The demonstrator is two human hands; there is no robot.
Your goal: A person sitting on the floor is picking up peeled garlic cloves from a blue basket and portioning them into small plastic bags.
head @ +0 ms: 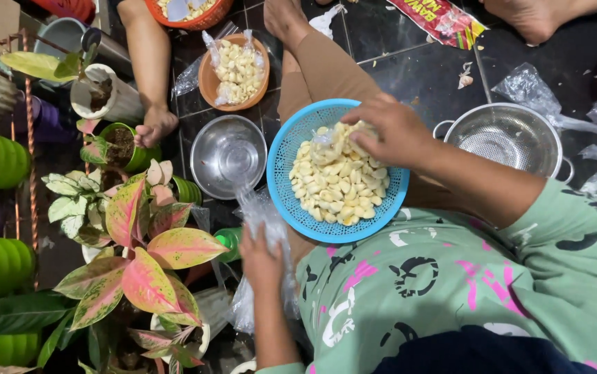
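Right hand (392,131) gripping garlic cloves (340,181) over blue basket (286,149), left hand (260,260) closed on plastic bag (265,218), steel bowl (229,156) beside.

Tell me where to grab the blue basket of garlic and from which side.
Grip the blue basket by its bare rim on the side toward the steel bowl. The right hand covers the opposite edge, and garlic cloves fill the middle.

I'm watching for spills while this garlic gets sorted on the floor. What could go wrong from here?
1. The blue basket rests on the person's lap, not the floor; shifting the leg may tip the peeled garlic cloves out.
2. The right hand lifts cloves near the rim, so some could drop outside.
3. The left hand grips a clear plastic bag trailing by the steel bowl; it may snag.
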